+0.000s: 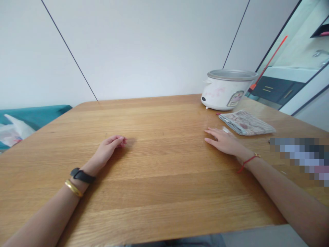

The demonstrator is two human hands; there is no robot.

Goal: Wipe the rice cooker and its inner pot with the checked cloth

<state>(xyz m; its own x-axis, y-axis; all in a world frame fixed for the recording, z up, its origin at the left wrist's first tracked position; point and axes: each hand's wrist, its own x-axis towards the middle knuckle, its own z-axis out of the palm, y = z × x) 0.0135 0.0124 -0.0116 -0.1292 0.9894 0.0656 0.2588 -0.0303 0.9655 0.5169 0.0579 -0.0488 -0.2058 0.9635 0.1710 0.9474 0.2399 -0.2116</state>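
My left hand [111, 146] rests on its side on the wooden table [154, 192], left of the middle. Its fingers are curled in with the thumb against them, and no object shows in it. My right hand [221, 141] lies palm down on the table at the right, fingers stretched out and slightly apart, holding nothing. Just behind its knuckles is a small clear, crinkled piece [226, 130] that looks like plastic. Close by, to the upper right, lies a folded checked cloth [246, 122] with a printed pattern.
A white rice cooker [221, 92] without a lid stands at the table's back right. A blurred-out item [303, 156] lies by the right edge. Behind the table is a pale panelled wall [154, 48]. At far left, a white plastic bag [15, 132] sits on teal seating [48, 115].
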